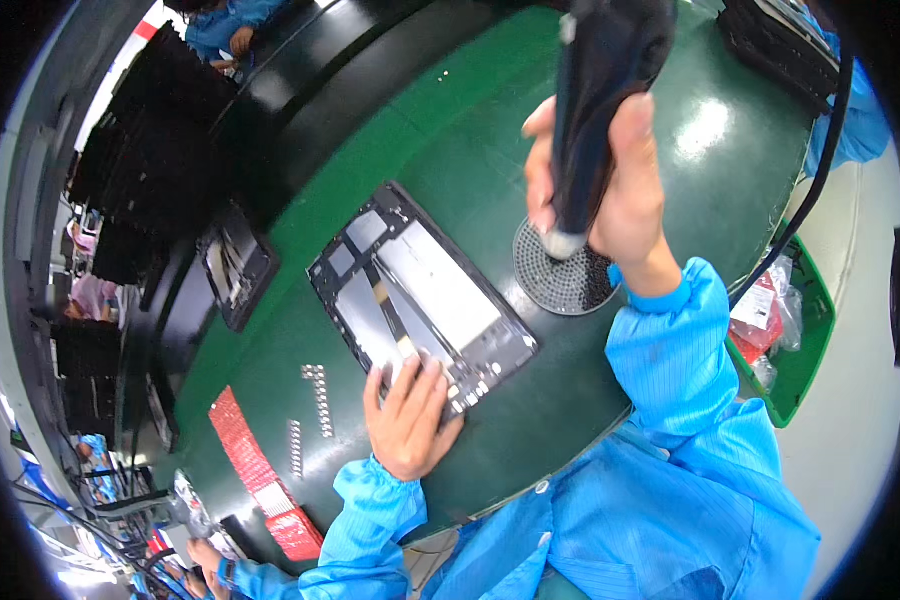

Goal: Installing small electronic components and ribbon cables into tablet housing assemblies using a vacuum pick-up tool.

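An opened tablet lies tilted on the green table, its inner side up, showing silver battery panels and ribbon cables. My left hand rests on its near edge, fingers stretched out over the board there. My right hand is wrapped around a thick black electric screwdriver held upright. The screwdriver's pale lower end is over a round grey perforated tray, beside a cluster of small dark screws. Its exact tip is hidden, so I cannot tell whether it touches the tray.
On the left lie a red strip of packaging and two rows of small metal parts. Another opened tablet sits on the black conveyor beyond. A green bin with plastic bags stands at the right. Other people's hands appear far left.
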The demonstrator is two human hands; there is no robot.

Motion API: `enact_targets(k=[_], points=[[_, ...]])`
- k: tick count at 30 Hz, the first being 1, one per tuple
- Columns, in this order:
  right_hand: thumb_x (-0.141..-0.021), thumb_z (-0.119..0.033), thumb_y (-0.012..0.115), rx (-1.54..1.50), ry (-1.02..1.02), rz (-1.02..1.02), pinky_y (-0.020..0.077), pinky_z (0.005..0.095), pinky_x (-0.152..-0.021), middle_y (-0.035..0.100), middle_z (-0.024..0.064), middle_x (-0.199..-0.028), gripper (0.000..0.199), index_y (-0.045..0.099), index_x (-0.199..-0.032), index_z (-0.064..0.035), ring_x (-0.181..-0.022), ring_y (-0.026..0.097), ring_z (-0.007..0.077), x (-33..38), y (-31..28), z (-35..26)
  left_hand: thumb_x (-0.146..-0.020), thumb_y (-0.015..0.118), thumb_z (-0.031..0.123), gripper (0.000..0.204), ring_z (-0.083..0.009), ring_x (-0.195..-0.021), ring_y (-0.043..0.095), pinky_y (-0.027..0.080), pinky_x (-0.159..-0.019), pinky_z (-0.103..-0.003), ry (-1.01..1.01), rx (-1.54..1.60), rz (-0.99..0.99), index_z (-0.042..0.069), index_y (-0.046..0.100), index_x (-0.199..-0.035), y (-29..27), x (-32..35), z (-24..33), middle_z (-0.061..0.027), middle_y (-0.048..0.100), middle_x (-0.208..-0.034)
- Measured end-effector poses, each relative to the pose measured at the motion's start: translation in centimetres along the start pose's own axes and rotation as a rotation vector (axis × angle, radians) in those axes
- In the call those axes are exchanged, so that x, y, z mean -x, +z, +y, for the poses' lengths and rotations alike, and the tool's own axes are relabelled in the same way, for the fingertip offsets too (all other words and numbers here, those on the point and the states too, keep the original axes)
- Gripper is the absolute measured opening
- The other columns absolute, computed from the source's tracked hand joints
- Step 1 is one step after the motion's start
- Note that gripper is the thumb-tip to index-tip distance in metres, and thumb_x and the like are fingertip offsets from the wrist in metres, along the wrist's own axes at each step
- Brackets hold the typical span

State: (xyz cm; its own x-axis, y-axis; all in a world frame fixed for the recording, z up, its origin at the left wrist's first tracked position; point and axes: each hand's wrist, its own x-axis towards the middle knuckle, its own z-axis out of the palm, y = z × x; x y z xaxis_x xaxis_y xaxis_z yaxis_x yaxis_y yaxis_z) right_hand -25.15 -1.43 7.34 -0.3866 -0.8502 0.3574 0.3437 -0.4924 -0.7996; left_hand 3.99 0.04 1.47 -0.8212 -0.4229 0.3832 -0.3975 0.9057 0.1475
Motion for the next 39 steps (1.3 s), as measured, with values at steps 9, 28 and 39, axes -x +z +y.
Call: enact_targets(k=[9,28,39], points=[[-0.089,-0.062,0.039,0.083,-0.03,0.008,0.0446,0.0251,-0.043,0.055,0.0099,-0.059,0.068,0.053,-0.093,0.0041,-0.045,0.055,0.0144,-1.3,-1.6,2.6,-0.058,0.084,0.016,0.048,-0.032,-0.11,0.058,0.034,-0.097,-0.058,0.014,0.209,0.003,0.0,0.061,-0.096,1.8,2.0,4.3,-0.0134,0.063,-0.108],[-0.089,-0.06,0.044,0.181,-0.059,-0.014,0.0454,0.024,-0.043,0.056,0.0082,-0.06,0.064,0.053,-0.093,0.0027,-0.047,0.055,0.0118,-1.1,-1.4,3.3,-0.082,0.057,-0.008,0.022,-0.0289,-0.086,0.067,0.045,-0.086,-0.048,-0.264,0.447,0.21,0.003,0.057,-0.101,0.2,0.4,2.8,-0.0148,0.068,-0.089],[-0.082,-0.076,0.025,0.189,-0.119,-0.104,0.0431,0.0271,-0.05,0.055,0.0071,-0.068,0.088,0.046,-0.116,0.0023,-0.054,0.053,0.0163,-0.1,-1.4,1.3,-0.077,0.068,-0.003,0.012,-0.02,-0.082,0.064,0.05,-0.073,-0.026,-0.77,0.453,0.36,-0.004,0.065,-0.089,-1.0,1.8,-1.1,-0.011,0.063,-0.088]])
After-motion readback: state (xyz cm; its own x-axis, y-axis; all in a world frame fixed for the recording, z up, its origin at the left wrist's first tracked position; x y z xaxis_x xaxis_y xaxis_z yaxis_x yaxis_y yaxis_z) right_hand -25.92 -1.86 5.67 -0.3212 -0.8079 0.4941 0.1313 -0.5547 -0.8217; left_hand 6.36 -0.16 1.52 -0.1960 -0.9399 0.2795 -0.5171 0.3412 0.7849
